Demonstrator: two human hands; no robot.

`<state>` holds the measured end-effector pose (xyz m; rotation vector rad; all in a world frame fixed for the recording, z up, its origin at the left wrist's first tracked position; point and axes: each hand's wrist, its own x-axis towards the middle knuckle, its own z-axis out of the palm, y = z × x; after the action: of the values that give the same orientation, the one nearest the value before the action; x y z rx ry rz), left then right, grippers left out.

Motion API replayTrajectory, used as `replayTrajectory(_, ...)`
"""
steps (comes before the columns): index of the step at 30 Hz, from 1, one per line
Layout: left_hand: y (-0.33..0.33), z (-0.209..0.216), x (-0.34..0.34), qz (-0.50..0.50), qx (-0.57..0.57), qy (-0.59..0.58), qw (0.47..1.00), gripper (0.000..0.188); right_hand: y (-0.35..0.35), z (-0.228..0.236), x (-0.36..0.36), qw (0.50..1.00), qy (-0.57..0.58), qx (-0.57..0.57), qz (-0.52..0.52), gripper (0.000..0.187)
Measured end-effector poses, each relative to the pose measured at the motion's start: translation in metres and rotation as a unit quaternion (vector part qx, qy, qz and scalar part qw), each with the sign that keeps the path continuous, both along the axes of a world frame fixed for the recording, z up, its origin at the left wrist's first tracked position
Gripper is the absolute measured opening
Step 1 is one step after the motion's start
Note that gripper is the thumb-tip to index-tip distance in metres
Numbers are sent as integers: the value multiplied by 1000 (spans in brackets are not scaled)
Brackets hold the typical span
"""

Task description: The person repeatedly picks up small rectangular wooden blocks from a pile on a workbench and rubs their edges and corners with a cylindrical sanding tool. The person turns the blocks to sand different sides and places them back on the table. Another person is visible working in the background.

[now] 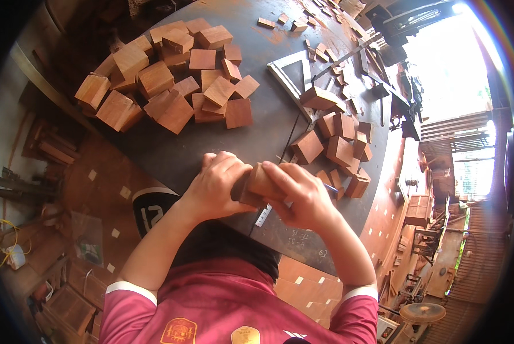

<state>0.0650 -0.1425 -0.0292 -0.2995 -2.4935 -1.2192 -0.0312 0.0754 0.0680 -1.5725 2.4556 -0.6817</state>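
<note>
Two wooden blocks are held together above the table's near edge, between my hands. My left hand [218, 184] is closed round the darker wooden block [246, 195], its fingers over the far side. The lighter reddish-brown block [263, 181] is gripped by my right hand [300, 192], thumb and fingers on its sides. A thin blue pen-like stick [330, 188] shows beside the right hand; whether the hand holds it or it lies on the table, I cannot tell. Below the hands, a pale marked ruler strip [263, 215] lies on the dark tabletop [257, 137].
A large heap of wooden blocks [202, 86] covers the table's left side. A smaller pile [340, 143] lies to the right. Beyond it are a metal frame [288, 71], small offcuts [265, 23] and sawdust. A straight slot runs across the tabletop. Workshop furniture stands right.
</note>
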Motion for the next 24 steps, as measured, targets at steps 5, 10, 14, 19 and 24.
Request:
replayTrajectory(5, 0, -4, -1, -5, -4, -11, 1000, 60, -3, 4, 12, 998, -26, -18, 61, 69)
replayTrajectory(10, -1, -9, 0, 2, -10, -3, 1000, 67, -3, -2, 23, 999, -24, -27, 41, 70)
replayTrajectory(14, -3, -4, -1, 1, -10, 2, 1000, 73, 3, -1, 6, 999, 29, -22, 1, 68)
replayTrajectory(19, -2, 7, 0, -12, -18, -22, 1000, 72, 53, 1, 8, 981, 23, -79, -176, 72)
replayTrajectory(24, 1, 11, 3, -3, -39, -14, 999, 74, 118, -7, 66, 946, 49, -130, -294, 74)
